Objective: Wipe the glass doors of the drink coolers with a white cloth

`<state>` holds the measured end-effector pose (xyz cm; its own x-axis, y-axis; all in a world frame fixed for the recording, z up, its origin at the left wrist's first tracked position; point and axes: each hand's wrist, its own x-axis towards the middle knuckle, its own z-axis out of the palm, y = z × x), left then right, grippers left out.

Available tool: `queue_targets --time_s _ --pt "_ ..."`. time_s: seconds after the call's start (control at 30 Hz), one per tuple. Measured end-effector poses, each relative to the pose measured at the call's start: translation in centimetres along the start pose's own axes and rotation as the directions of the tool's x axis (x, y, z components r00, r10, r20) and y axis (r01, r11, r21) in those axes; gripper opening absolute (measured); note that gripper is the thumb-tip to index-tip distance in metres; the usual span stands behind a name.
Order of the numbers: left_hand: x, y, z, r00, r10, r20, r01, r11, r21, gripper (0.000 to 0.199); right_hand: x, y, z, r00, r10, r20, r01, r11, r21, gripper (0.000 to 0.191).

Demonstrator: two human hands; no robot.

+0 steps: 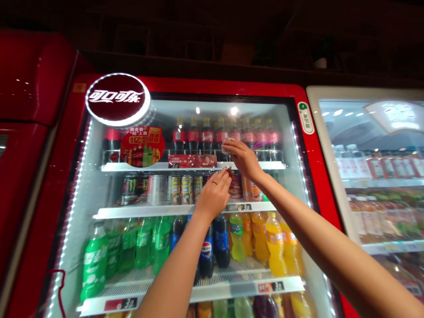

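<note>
My right hand (245, 159) is raised to the glass door (159, 115) of a red drinks fridge. Its fingers press a small white wad, apparently a tissue (226, 147), against the pane in front of the top-shelf cola bottles (207, 136). Lower and to the left, my left hand (214, 192) rests against the same glass with fingers stretched out, a ring on one of them. I see nothing held in it. Behind it, through the pane, stands the row of cans (187, 190). The palms of both hands are hidden.
A lit oval sign (118, 99) and a round red sticker (142, 147) are at the door's upper left. Green bottles (94, 263) and orange soda bottles (275, 243) stand inside. A white-framed fridge (331, 176) adjoins on the right, a red cabinet (29, 79) on the left.
</note>
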<state>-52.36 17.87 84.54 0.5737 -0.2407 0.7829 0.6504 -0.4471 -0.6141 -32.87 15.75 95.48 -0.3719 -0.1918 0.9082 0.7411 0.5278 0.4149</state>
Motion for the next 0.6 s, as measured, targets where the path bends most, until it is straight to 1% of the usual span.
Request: queue_targets --time_s 0.1,0.17,0.2,0.27,0.33,0.4,0.43,0.5,0.57,0.6 --pt "0.0 0.0 -0.1 1.000 -0.011 0.018 0.011 1.000 -0.019 0.056 -0.9 -0.1 -1.3 0.993 -0.059 0.098 0.057 0.998 0.024 0.044" --pt "-0.1 0.1 -0.2 0.999 -0.017 0.031 0.018 0.999 -0.028 0.062 -1.3 0.2 -2.1 0.992 -0.047 0.114 0.046 0.999 0.012 0.043" --pt "-0.1 0.1 -0.2 0.999 -0.019 0.035 0.020 0.999 -0.028 0.065 -1.2 0.4 -2.2 0.995 -0.027 0.101 0.027 1.000 -0.002 0.041" --pt "-0.1 0.1 -0.3 0.999 -0.023 0.042 0.024 0.999 -0.022 0.068 -0.9 0.5 -1.9 0.999 0.020 0.033 -0.019 0.999 -0.035 0.039" --pt "-0.1 0.1 -0.3 0.999 -0.024 0.046 0.025 1.000 -0.016 0.067 -0.4 0.2 -0.9 0.998 0.054 -0.042 -0.056 0.997 -0.057 0.040" --pt "-0.1 0.1 -0.4 0.998 -0.026 0.049 0.027 1.000 -0.016 0.064 -0.3 -0.3 0.0 0.996 0.054 -0.076 -0.058 0.997 -0.057 0.042" --pt "0.0 0.1 -0.4 0.998 -0.028 0.051 0.029 0.999 -0.018 0.062 -0.4 -0.7 0.2 0.997 0.042 -0.070 -0.045 0.998 -0.047 0.043" --pt "0.0 0.1 -0.4 0.998 -0.032 0.056 0.034 0.999 -0.025 0.060 -0.9 -1.1 0.2 1.000 0.000 -0.021 -0.001 1.000 -0.016 0.044" --pt "-0.2 -0.1 -0.5 0.998 -0.053 0.047 0.055 0.998 -0.034 0.061 -1.8 -1.1 -0.6 0.998 -0.039 0.041 0.038 0.999 0.011 0.044" --pt "-0.4 -0.2 -0.5 0.996 -0.087 0.026 0.088 0.995 -0.036 0.064 -2.1 -1.0 -1.1 0.997 -0.046 0.062 0.045 0.999 0.015 0.043"
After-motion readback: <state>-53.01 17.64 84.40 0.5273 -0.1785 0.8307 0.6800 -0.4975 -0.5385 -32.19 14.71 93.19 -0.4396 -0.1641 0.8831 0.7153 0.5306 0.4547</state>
